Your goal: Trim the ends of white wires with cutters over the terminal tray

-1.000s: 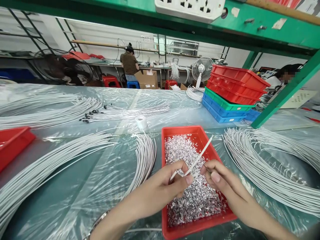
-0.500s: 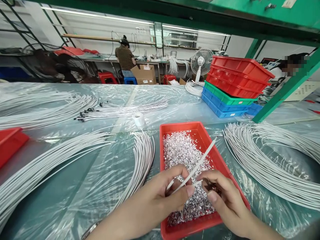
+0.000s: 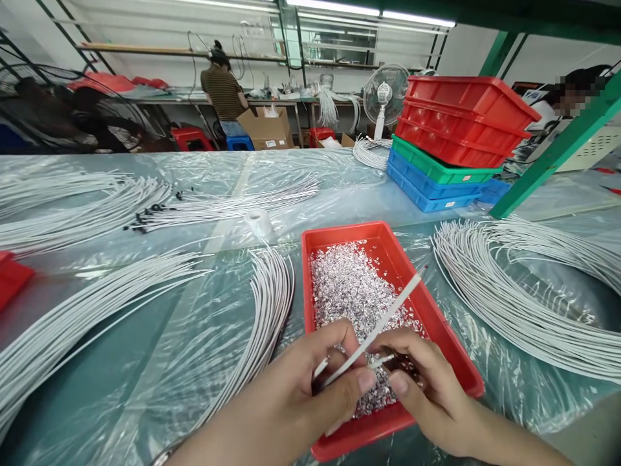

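Red tray (image 3: 439, 327) holds silver bits (image 3: 347, 288); white wire (image 3: 383, 320).

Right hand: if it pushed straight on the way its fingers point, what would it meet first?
The right hand points left toward the left hand; it would likely meet the white wire pinched there, then the left fingers. Depth is unclear.

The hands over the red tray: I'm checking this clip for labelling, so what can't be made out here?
- Head view: what the right hand pinches, hidden by its fingers.
- The white wire's lower end, covered by the left hand.
- The silver pieces in the red tray: too small to tell their shape.
- The tray's near edge, behind both hands.
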Demonstrator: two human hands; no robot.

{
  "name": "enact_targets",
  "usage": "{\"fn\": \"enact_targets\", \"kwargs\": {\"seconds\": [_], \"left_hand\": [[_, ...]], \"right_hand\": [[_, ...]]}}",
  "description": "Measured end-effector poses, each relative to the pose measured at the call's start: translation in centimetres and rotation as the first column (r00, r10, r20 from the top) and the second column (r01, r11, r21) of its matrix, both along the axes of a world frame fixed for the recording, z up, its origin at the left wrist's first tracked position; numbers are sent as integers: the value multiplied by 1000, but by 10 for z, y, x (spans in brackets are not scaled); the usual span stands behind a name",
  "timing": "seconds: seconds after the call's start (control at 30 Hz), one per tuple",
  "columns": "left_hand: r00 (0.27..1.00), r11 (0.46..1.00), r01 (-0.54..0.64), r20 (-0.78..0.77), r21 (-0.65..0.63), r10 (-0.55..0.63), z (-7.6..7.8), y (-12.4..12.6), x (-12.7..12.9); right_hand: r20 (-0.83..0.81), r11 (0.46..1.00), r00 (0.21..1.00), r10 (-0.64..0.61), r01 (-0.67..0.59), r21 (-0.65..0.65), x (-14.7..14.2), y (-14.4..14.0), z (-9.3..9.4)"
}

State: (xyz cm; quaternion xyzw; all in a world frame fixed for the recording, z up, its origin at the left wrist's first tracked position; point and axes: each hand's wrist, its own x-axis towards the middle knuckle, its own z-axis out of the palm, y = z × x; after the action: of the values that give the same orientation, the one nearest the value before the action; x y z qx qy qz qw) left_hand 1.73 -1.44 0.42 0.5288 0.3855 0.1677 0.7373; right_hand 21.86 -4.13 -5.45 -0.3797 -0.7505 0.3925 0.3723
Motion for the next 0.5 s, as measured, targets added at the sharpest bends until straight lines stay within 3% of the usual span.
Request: {"fn": "enact_targets", "kwargs": {"seconds": [0.17,0.33,0.5], "left_hand": [[1000,1000,-9,-24,-24,8,-4,0,0],[994,994,-47,-94,97,56,0,0,5],[977,994,-40,-204,103,60,10,-6,9]], "right_hand": [[-13,999,1000,25,-24,31,-2,-2,2],[-16,999,1000,20,-20,36,-3,-3,2],[-169,998,984,50,-54,-17,-8,0,-3]]}}
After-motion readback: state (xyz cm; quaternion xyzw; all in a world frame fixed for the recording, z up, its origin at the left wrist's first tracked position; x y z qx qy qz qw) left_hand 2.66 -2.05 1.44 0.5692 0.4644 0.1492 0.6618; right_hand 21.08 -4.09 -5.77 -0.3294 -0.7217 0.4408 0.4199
